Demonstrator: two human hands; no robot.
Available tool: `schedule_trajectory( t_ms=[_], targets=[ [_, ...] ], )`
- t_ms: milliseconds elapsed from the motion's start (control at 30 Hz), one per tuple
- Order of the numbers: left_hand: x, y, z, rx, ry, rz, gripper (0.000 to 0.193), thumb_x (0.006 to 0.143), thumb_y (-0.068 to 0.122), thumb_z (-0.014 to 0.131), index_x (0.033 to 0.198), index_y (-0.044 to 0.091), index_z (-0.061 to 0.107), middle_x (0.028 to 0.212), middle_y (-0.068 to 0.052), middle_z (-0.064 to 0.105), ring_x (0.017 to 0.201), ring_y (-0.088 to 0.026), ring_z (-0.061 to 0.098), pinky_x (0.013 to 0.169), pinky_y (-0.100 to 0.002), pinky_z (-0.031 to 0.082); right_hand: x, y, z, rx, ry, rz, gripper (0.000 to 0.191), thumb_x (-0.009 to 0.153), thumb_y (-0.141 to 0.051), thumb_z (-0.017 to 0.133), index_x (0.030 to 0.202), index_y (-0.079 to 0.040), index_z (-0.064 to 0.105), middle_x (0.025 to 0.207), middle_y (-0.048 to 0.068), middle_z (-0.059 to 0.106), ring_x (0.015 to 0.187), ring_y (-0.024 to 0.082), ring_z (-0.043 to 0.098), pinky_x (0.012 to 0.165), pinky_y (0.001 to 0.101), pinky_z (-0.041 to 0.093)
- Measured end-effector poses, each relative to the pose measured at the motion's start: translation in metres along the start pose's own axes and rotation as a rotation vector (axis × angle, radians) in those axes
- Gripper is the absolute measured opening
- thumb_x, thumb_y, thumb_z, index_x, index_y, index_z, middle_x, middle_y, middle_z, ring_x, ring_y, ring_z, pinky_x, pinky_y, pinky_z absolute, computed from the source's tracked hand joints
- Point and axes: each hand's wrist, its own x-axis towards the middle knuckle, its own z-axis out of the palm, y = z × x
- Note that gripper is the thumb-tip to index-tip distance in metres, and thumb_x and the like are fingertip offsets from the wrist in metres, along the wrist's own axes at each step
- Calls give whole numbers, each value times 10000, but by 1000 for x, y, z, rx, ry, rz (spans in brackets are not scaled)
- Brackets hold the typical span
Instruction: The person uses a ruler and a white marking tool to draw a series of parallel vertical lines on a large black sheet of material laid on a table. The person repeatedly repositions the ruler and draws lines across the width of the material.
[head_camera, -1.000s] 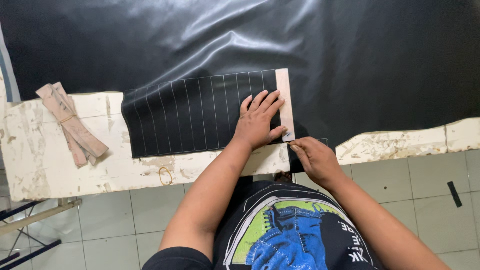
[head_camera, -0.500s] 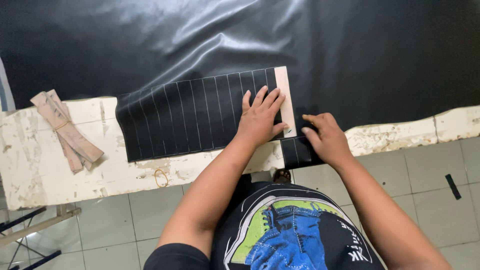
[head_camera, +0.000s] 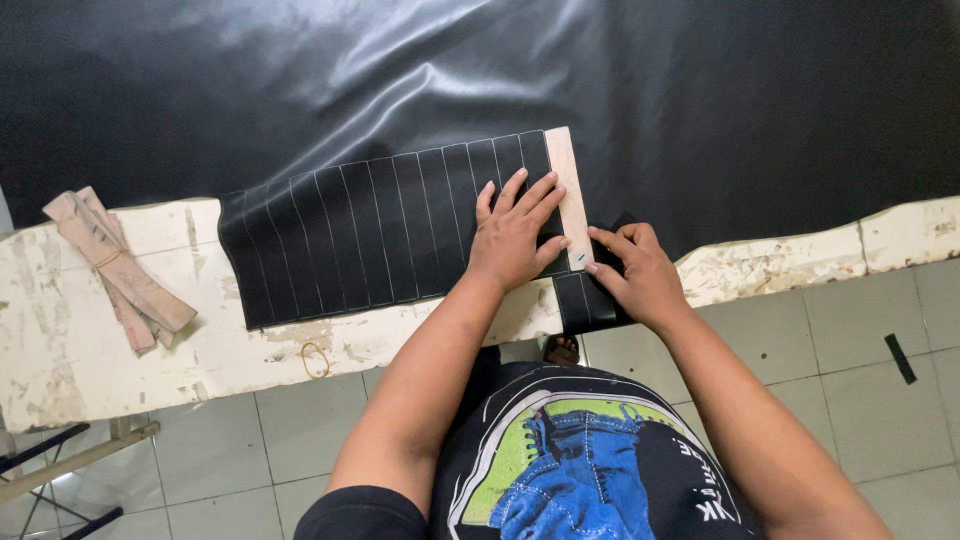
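Left hand (head_camera: 515, 235) is laid flat, fingers spread, on a pale template strip (head_camera: 566, 195) at the right end of the lined black sheet (head_camera: 380, 230). Right hand (head_camera: 635, 275) is pinched at the strip's lower end; what it grips cannot be told. Both rest on a worn white counter (head_camera: 120, 370) above grey floor tiles (head_camera: 830, 380).

A leather sheet (head_camera: 620, 90) lies across the worktable (head_camera: 70, 340), its lined flap (head_camera: 360, 230) at the near edge. A template strip (head_camera: 566, 190) lies on the flap's right end, between the left hand (head_camera: 512, 240) and right hand (head_camera: 640, 275). A bundle of strips (head_camera: 115, 270) lies left; a rubber band (head_camera: 316, 358) sits below the flap.
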Motion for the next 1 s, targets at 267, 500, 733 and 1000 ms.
schedule_trajectory(
  t_ms=[267,500,733,1000],
  targets=[
    [0,-1,3,65,9,16,684,897,515,664,1511,270,489,1627,74,377,1523,-266,280,1232,-582,106,-1,-3,2,-3,33,11,484,852,-319,791,1319,-224,705,1090,70,577,915,226,624,783,355,527],
    [0,-1,-2,58,-23,24,758,854,555,687,1513,239,481,1627,50,365,1521,-273,267,1225,-588,99,0,-5,0,-16,12,22,486,859,-319,782,1330,-235,699,1099,78,573,912,228,625,783,363,526],
    [0,-1,-2,69,-33,21,765,859,560,683,1512,217,479,1629,52,364,1527,-263,260,1230,-587,95,1,-5,0,-38,-14,19,480,873,-329,768,1338,-236,692,1104,88,565,900,248,628,786,372,527],
    [1,-2,2,67,-36,18,757,867,548,672,1516,213,476,1632,48,355,1526,-261,257,1229,-585,90,1,-7,0,-32,-1,29,475,872,-329,772,1332,-240,695,1108,92,567,901,255,631,785,379,525]
  ],
)
